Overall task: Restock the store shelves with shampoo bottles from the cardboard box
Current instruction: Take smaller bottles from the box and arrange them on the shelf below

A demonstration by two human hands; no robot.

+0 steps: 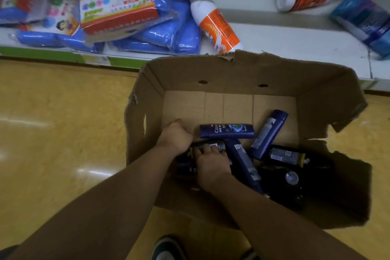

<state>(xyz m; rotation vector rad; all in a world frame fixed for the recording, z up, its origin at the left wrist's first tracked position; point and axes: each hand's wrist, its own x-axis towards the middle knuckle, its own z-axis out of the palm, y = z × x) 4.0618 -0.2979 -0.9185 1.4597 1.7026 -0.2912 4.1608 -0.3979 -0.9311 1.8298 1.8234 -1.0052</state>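
Shampoo bottles (226, 131) fill the box (232, 69); right hand (211, 164) fingers (203, 151) curl round a dark bottle (211, 144), left hand (175, 135) fingers hidden, so lifting to the shelf (274, 36) likely follows.

Single head-worn view, wide-angle, edges bowed. It looks steeply down and a little forward, over the person's own forearms (130, 186), which enter from the bottom edge. The cardboard box (242, 74) fills the centre, close below, on the floor (63, 122). The low shelf (274, 36) crosses the top, slanted in frame. A shoe (166, 247) sits at the bottom edge.
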